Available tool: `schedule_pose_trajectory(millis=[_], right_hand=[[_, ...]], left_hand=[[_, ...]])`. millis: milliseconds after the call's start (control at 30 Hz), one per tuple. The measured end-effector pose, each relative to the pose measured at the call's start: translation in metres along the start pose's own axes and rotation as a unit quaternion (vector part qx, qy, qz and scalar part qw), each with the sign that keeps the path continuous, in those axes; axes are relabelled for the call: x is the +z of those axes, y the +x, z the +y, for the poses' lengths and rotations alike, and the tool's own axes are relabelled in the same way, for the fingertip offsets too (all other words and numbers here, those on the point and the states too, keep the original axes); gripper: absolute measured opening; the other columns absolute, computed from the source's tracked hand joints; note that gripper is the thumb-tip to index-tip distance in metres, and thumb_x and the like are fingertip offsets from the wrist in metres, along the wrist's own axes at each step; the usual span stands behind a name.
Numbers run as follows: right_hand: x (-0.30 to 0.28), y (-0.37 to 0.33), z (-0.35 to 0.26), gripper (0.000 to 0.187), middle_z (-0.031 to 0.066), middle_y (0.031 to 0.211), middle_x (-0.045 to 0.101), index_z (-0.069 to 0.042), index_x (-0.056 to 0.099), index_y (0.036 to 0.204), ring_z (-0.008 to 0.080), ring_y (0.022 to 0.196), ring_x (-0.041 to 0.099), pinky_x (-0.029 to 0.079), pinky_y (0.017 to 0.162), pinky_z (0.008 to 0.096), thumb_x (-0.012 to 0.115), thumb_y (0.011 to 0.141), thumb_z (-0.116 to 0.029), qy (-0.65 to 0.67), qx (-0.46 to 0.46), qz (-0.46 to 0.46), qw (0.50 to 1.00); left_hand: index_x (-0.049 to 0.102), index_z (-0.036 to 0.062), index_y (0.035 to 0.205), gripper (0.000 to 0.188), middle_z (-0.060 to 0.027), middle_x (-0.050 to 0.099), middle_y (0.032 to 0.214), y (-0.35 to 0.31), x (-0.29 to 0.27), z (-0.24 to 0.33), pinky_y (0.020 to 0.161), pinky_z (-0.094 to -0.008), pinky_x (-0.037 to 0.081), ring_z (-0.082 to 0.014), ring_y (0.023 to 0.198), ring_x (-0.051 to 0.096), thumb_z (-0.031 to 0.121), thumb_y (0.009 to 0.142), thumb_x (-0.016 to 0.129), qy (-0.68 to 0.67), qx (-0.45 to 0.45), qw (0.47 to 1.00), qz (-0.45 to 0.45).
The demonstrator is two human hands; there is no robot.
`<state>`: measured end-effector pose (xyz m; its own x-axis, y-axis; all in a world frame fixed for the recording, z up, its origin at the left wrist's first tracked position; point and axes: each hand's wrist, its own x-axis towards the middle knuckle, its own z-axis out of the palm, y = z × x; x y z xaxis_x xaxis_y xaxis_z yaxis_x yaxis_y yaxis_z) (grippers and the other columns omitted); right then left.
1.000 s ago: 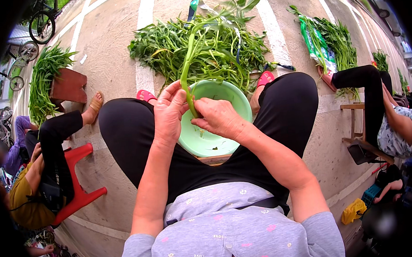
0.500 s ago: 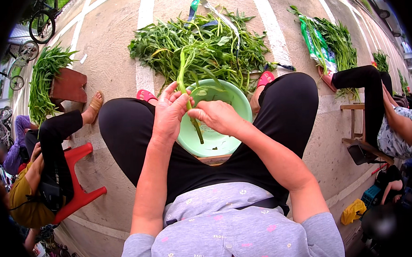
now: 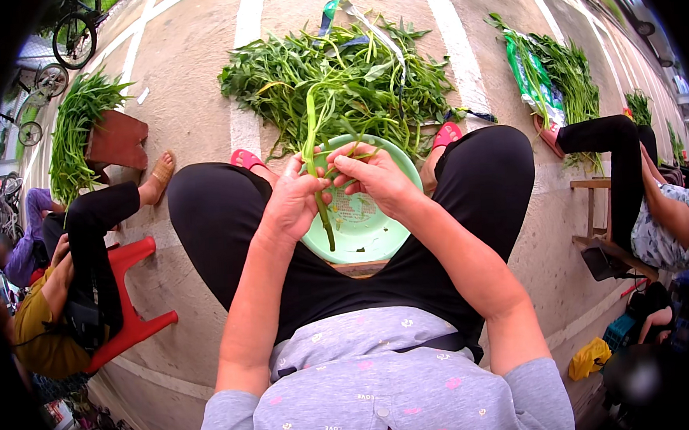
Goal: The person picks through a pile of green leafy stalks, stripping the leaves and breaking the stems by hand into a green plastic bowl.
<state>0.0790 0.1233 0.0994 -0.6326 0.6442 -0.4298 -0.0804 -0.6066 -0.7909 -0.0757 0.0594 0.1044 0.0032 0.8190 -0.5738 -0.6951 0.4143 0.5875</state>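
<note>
My left hand (image 3: 295, 200) is closed around a long, thick water spinach stem (image 3: 326, 225), whose cut lower end points down over a pale green plastic basin (image 3: 392, 222). Its paler upper part leans toward a big heap of leafy greens (image 3: 275, 82) on the ground in front. My right hand (image 3: 375, 181) pinches a thin leafy side shoot (image 3: 351, 154) beside that stem, thumb and forefinger together. Between my knees sits the basin, with a few small dark bits at its bottom.
On the left, more greens (image 3: 82, 112) lie over a brown stool (image 3: 118, 141), near a person on a red plastic stool (image 3: 127, 304). To the right, another person sits by a pile of greens (image 3: 571, 78) and a green-white bag (image 3: 525, 69). Bicycles (image 3: 74, 42) stand far left.
My right hand has moved up and slightly right from the stem's lower part and now pinches a side shoot. The left hand keeps hold of the stem.
</note>
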Motion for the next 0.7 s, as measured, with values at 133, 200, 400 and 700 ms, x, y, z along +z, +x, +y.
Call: schedule_pose_trajectory(millis=[133, 200, 400, 700], right_hand=[[0.002, 0.000, -0.004, 0.019, -0.0001, 0.083, 0.057, -0.007, 0.057, 0.104, 0.0058, 0.069, 0.055, 0.044, 0.061, 0.0197, 0.056, 0.088, -0.017, 0.019, -0.016, 0.008, 1.000], [-0.001, -0.001, -0.006, 0.019, -0.0010, 0.081, 0.056, -0.007, 0.056, 0.104, 0.0058, 0.068, 0.055, 0.044, 0.061, 0.0198, 0.056, 0.088, -0.017, 0.038, -0.022, 0.020, 0.999], [-0.006, 0.000, -0.011, 0.018, -0.0008, 0.080, 0.056, -0.006, 0.057, 0.101, 0.0056, 0.064, 0.054, 0.044, 0.059, 0.0198, 0.057, 0.086, -0.017, 0.010, -0.070, 0.056, 0.996], [-0.004, 0.003, -0.006, 0.014, 0.0014, 0.077, 0.058, -0.001, 0.057, 0.095, 0.0068, 0.063, 0.053, 0.044, 0.057, 0.0210, 0.058, 0.083, -0.009, -0.146, -0.120, 0.088, 0.978]], left_hand=[[0.042, 0.0116, 0.114, 0.041, -0.0006, 0.050, 0.086, -0.001, 0.001, 0.000, 0.049, -0.0194, 0.036, -0.0068, 0.065, 0.046, -0.002, 0.078, 0.058, 0.030, 0.075, 0.996, 0.032], [0.043, 0.0107, 0.114, 0.039, -0.0009, 0.051, 0.086, 0.000, 0.004, -0.001, 0.044, -0.0157, 0.031, -0.0036, 0.058, 0.044, 0.003, 0.080, 0.061, 0.067, 0.123, 0.989, 0.043], [0.043, 0.0119, 0.113, 0.039, -0.0007, 0.056, 0.086, 0.000, 0.007, 0.000, 0.044, -0.0151, 0.031, -0.0032, 0.058, 0.046, 0.004, 0.080, 0.062, 0.086, 0.163, 0.980, 0.080], [0.039, 0.0106, 0.115, 0.044, -0.0008, 0.057, 0.084, -0.001, 0.002, 0.002, 0.044, -0.0145, 0.030, -0.0023, 0.059, 0.045, 0.002, 0.079, 0.063, 0.074, 0.200, 0.972, 0.102]])
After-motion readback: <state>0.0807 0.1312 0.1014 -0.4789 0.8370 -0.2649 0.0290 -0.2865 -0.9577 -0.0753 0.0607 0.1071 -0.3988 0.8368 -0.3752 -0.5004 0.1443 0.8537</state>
